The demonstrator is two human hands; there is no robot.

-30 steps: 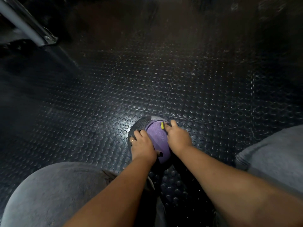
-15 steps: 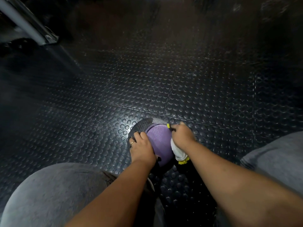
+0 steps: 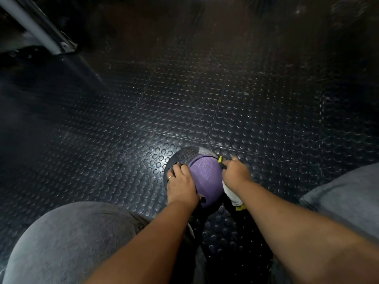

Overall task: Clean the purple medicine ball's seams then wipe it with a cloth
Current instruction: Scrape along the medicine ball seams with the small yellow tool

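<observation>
I see the purple medicine ball [image 3: 207, 177] on the black rubber floor [image 3: 266, 119], which is covered with round studs. The ball lies low in the middle of the view, between the person's two knees. Its near panel is purple and the far panel is dark grey, with a curved seam between them.

The left hand [image 3: 181, 185] lies on the left side of the ball. Its fingers [image 3: 180, 169] are close together and bent over the curve, so they grip the ball where the purple panel meets the dark one. One finger wears a ring [image 3: 170, 177].

The right hand [image 3: 235, 173] is at the right upper edge of the ball. Its fingers are curled tightly around a white tool [image 3: 230, 193]. The white body with a yellow end comes out under the wrist, and a small yellow and black tip comes out at the front of the fist. This tip is just beside the seam at the right edge of the purple panel, but I cannot tell if it really touches.

The left knee [image 3: 67, 242] and the right knee [image 3: 344, 197] are in grey cloth. A grey metal bar [image 3: 37, 27] crosses the top left corner. The far part of the floor is very dark.
</observation>
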